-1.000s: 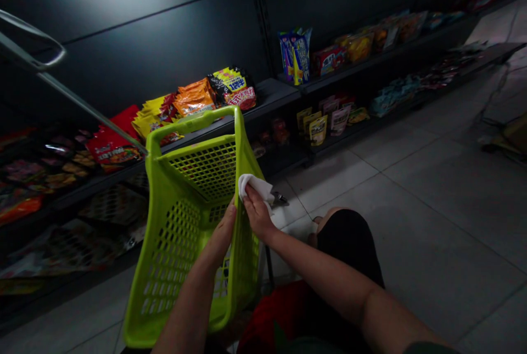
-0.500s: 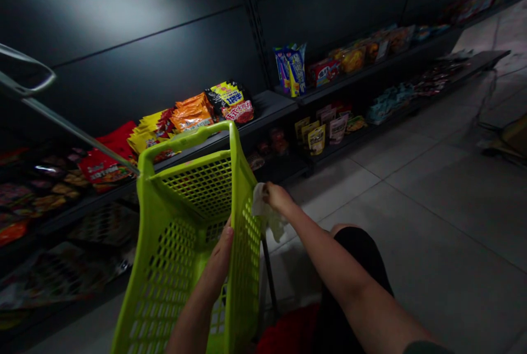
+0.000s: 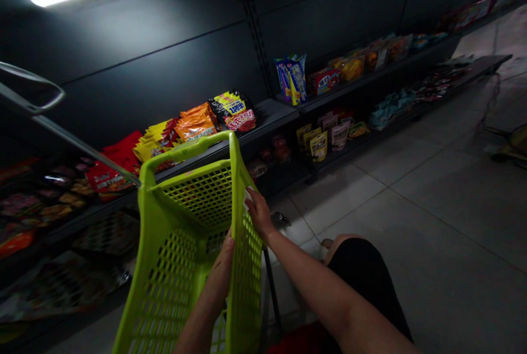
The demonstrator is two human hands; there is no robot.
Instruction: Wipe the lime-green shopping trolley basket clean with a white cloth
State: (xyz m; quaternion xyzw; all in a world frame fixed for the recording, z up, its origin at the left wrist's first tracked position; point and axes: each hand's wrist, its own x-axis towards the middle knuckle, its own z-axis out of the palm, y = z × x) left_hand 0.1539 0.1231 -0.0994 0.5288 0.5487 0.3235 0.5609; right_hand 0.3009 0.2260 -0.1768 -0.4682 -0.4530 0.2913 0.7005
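A lime-green plastic shopping basket (image 3: 181,244) stands tilted in front of me, its mesh walls empty. My left hand (image 3: 224,263) grips the basket's right rim from inside, fingers hidden behind the wall. My right hand (image 3: 257,211) presses a white cloth (image 3: 247,196) against the outside of the same wall near its top; only a small corner of the cloth shows under the fingers. A grey metal pull handle (image 3: 37,107) rises from the basket to the upper left.
Dark shelving runs along the wall with snack packets (image 3: 197,121) on the upper shelf and pouches (image 3: 319,142) below, stretching right. Grey tiled floor (image 3: 432,195) lies to the right. My knee in black shorts (image 3: 362,266) sits beside the basket.
My right hand with the cloth slid up and inward along the basket's outer right wall. The cloth, earlier bunched and hanging, is now mostly covered by the hand. The left hand keeps its hold.
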